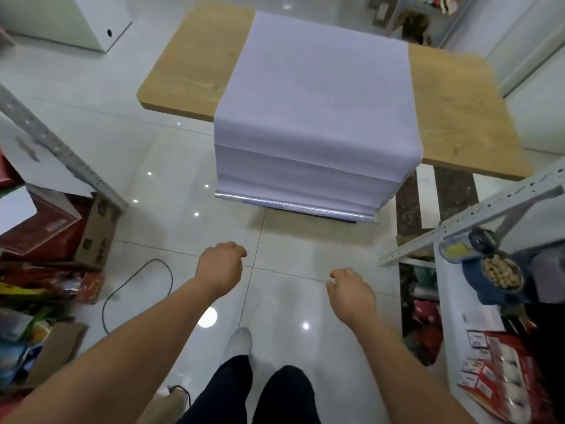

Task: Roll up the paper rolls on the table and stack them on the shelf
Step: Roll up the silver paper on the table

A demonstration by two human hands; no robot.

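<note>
The left forearm (pixel 131 338) and right forearm (pixel 406 359) are bare from the near edge of the view to the wrists. The left hand (pixel 221 267) and right hand (pixel 351 290) are bare too. The legs wear dark, near-black trousers (pixel 284 396). One foot wears a white sock or shoe (pixel 240 342); which one is unclear.

Paper (pixel 315 96) covered the middle of the table (pixel 189 62), and the top beneath it was not seen. Layers at the hanging end were too blurred to count. Fingertips of the left hand (pixel 220 270) and right hand (pixel 351 293) were curled under, out of sight. Both forearms ran off the bottom edge. The left shelf (pixel 61 148) and right shelf (pixel 458 228) were cut off by the frame sides. Print on the red boxes (pixel 501 381) was unreadable. One shoe (pixel 240 341) showed; the other foot was hidden by the legs.
</note>
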